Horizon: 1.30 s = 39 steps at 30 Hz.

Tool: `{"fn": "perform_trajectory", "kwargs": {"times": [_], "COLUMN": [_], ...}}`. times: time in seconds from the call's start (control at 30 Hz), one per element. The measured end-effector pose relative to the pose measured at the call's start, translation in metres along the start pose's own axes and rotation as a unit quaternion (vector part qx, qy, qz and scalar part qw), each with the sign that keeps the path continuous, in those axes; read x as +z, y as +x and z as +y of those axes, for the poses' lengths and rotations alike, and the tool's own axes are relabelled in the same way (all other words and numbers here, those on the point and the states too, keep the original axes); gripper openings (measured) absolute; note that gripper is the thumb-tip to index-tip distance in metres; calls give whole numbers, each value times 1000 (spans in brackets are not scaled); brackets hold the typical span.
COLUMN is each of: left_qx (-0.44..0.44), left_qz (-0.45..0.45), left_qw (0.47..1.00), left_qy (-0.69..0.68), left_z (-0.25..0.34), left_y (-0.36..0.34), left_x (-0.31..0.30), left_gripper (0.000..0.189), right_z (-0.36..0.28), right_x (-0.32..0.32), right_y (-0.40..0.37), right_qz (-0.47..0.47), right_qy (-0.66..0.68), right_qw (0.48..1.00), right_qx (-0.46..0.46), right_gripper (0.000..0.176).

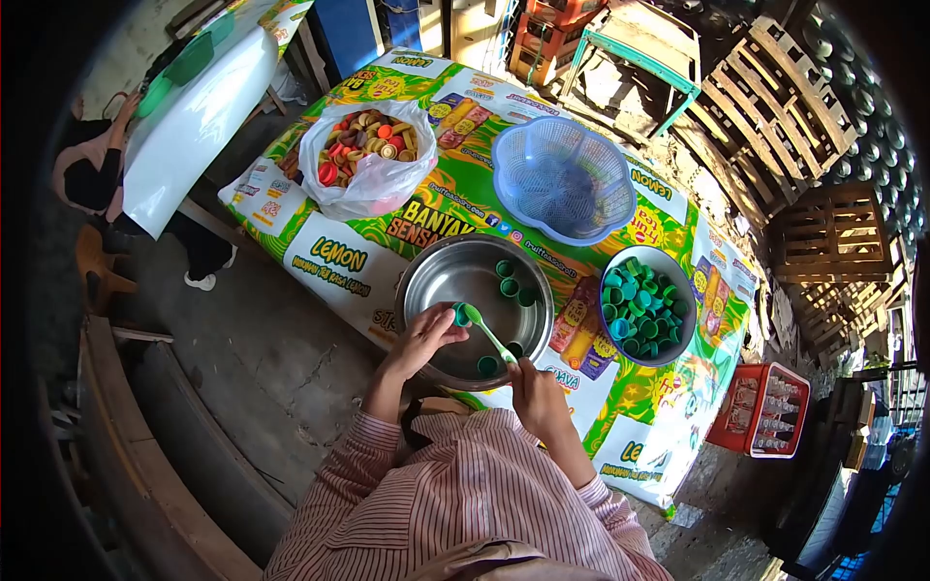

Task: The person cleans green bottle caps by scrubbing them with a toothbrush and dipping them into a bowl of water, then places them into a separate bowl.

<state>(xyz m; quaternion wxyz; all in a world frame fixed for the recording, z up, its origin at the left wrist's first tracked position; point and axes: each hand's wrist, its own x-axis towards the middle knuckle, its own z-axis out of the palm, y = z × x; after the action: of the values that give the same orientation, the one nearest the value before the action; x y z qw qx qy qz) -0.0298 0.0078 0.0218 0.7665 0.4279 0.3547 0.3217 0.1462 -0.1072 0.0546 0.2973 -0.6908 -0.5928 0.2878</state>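
Over the near left rim of a metal basin (414,290), my left hand (431,339) is closed on a green bottle cap (461,315). My right hand (536,392), by the basin's near right rim, grips a light green toothbrush (496,341), whose head reaches the cap. Several dark green caps (509,287) lie on the basin's floor, some at the far side and some at the near side. To the right stands a bowl (690,324) heaped with green caps (644,305).
A white plastic bag (320,184) of red, orange and tan caps sits at the table's far left. A blue perforated basket (562,179) stands beyond the basin. A red crate (760,412) of bottles is on the floor at right. Another person (97,160) is at a table (194,126) on the left.
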Motion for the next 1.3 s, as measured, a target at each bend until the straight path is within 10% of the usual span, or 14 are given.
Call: {"fn": "perform_trajectory", "kwargs": {"times": [0.5,1.3], "left_qx": [-58,-244], "left_qz": [15,0], "left_qw": [986,970], "left_qy": [154,-12], "left_z": [9,16], "left_y": [6,7], "left_x": [-2,-4], "left_gripper": [47,41], "right_z": [5,10], "right_x": [-8,-17], "right_y": [2,7], "right_qz": [-26,-15], "right_qy": [-58,-125], "right_qw": [997,989], "right_qx": [-35,-81], "right_gripper": [17,21]}}
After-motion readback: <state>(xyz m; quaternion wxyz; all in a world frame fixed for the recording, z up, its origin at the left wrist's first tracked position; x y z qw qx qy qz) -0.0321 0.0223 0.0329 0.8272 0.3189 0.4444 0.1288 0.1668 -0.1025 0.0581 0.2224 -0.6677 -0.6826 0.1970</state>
